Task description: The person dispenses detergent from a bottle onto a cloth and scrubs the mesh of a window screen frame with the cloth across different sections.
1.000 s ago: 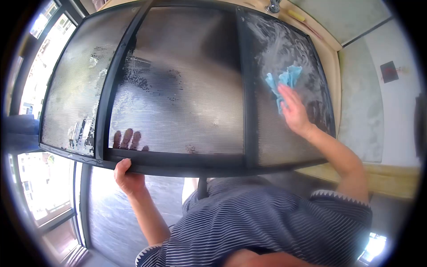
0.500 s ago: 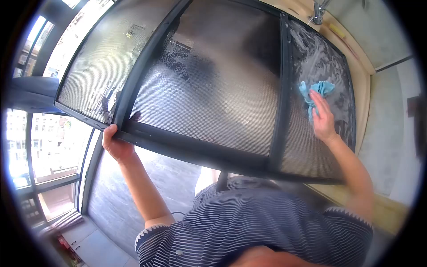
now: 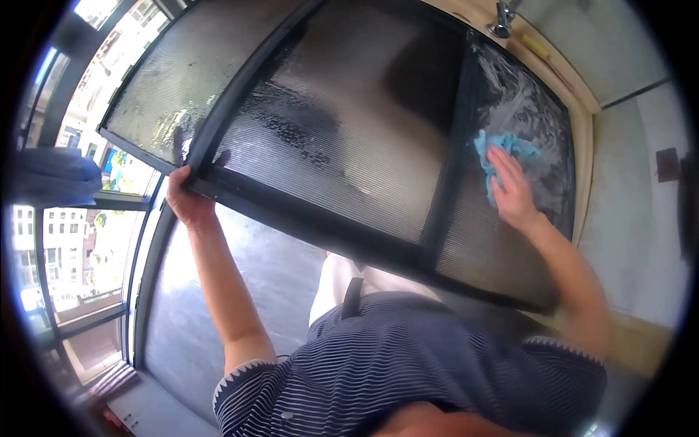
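A large window screen (image 3: 349, 135) with a dark frame and mesh panels lies tilted across the view. My left hand (image 3: 191, 198) grips the lower left part of its frame, the thumb on top and the other fingers hidden beneath. On the right mesh panel, my right hand (image 3: 514, 191) presses a light blue cloth (image 3: 518, 146) against the surface, fingers stretched over it. White suds (image 3: 520, 95) streak the mesh above and around the cloth. Water clings to parts of the middle and left panels.
Behind the screen runs a beige sink rim (image 3: 582, 160) with a metal tap (image 3: 502, 20) and a yellow bar (image 3: 536, 46) on it. Windows (image 3: 87, 247) line the left side, where dark blue fabric (image 3: 58, 176) hangs. A grey floor (image 3: 240, 291) shows below.
The screen's near edge has tilted, its right end coming lower and closer to my body. My right hand and the cloth have shifted slightly left; my left hand keeps its grip.
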`<control>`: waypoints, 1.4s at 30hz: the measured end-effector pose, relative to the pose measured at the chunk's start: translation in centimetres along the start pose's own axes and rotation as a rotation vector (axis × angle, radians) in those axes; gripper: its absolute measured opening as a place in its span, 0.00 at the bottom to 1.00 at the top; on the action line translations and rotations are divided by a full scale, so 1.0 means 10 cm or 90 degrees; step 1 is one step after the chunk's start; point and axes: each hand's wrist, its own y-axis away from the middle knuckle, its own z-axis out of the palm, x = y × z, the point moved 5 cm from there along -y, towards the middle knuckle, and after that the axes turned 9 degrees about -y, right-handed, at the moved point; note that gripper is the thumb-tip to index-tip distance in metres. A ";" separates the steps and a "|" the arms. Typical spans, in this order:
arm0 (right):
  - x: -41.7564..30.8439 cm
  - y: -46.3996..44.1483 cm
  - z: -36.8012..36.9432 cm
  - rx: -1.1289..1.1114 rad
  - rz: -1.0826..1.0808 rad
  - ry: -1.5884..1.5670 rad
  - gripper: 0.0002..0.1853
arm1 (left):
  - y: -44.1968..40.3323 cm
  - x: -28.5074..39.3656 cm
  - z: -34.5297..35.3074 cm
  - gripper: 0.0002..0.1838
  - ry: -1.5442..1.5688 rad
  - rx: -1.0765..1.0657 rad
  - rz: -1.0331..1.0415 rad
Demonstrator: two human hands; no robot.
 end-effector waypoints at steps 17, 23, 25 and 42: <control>0.54 -0.47 0.10 0.053 0.001 0.032 0.22 | -0.16 -0.18 -0.17 0.06 0.066 0.104 -0.109; 2.49 -1.55 0.00 0.293 0.281 0.118 0.17 | -0.17 -0.16 -0.24 0.07 0.087 0.112 -0.160; 2.52 -1.71 -0.06 0.339 0.470 -0.104 0.17 | -0.15 -0.15 -0.22 0.07 0.052 0.134 -0.143; 2.07 -2.07 0.11 0.154 0.162 0.041 0.18 | 0.00 -0.11 -0.11 0.11 0.018 0.186 -0.175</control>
